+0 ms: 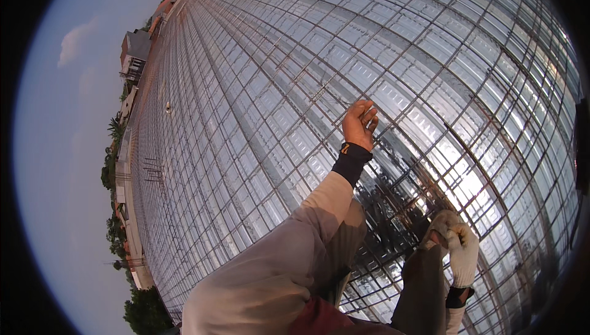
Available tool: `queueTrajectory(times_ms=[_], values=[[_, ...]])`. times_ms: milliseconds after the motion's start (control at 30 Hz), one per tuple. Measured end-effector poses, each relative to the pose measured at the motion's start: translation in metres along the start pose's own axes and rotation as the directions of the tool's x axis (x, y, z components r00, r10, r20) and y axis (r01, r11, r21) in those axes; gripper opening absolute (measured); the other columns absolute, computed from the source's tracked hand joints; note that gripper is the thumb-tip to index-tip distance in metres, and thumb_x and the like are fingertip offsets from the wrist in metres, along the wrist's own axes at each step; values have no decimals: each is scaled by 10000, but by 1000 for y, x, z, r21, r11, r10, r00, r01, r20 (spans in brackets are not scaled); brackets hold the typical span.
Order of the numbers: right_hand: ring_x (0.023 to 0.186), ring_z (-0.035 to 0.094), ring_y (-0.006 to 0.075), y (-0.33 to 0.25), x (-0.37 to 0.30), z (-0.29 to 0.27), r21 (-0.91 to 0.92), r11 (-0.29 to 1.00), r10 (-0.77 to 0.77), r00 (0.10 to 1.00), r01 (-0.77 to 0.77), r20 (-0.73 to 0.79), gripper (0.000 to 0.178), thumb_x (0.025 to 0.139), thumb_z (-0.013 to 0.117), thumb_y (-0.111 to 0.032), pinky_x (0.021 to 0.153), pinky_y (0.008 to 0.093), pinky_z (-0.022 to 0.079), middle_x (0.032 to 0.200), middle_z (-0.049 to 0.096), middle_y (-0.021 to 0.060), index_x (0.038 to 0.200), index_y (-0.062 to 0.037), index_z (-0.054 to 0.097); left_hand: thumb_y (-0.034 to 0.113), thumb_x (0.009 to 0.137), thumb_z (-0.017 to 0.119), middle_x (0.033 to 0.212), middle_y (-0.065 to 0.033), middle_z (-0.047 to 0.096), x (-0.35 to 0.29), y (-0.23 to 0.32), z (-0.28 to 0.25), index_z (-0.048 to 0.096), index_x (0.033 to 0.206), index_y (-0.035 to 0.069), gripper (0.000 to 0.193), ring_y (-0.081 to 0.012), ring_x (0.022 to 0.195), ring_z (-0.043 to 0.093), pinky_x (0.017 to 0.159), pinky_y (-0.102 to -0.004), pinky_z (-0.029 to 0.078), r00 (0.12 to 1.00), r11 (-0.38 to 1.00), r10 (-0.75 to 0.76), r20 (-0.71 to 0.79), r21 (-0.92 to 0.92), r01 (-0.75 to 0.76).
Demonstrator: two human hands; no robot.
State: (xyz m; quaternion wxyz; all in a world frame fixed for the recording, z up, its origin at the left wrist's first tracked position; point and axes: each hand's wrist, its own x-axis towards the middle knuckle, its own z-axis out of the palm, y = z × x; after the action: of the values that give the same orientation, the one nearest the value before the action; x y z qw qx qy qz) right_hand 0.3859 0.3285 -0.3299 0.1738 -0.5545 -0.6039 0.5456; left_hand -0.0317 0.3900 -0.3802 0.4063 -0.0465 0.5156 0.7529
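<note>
My left hand [361, 125] is bare, with a dark band at the wrist, and reaches out over the rebar mesh [393, 123]. Its fingers are curled, and a loose spray of thin tie wires [324, 91] runs up to the fingertips. Lower down, my right hand [461, 252] wears a white knit glove and sits close to my foot [444, 221]. The gloved fingers are bent inward; whatever they hold, if anything, is hidden. Beneath the bars lies ribbed, shiny metal decking [301, 141].
My bent knee [246, 286] fills the lower middle. Crossing bars stretch far off in every direction over the decking. Upright bar ends [153, 170] stand up at the left. Past the deck's edge are a building [135, 52], trees [147, 310] and sky.
</note>
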Motion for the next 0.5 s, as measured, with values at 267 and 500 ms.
queueTrajectory(times_ms=[267, 500], values=[[880, 661, 192, 23, -13, -39, -93, 980, 185, 978, -177, 92, 152, 963, 639, -81, 849, 342, 529, 936, 726, 118, 1037, 28, 716, 402, 1148, 475, 1038, -78, 738, 18, -16, -24, 652, 1132, 16, 424, -202, 887, 667, 721, -312, 624, 997, 997, -75, 20, 24, 75], [872, 606, 147, 54, -32, -51, -81, 991, 106, 994, -105, -3, 145, 996, 601, -38, 822, 311, 521, 1002, 716, 82, 1060, 28, 712, 395, 1168, 415, 944, -79, 743, 12, -20, -4, 704, 1049, -3, 506, -180, 780, 682, 693, -293, 623, 999, 997, -50, -12, 61, 51]])
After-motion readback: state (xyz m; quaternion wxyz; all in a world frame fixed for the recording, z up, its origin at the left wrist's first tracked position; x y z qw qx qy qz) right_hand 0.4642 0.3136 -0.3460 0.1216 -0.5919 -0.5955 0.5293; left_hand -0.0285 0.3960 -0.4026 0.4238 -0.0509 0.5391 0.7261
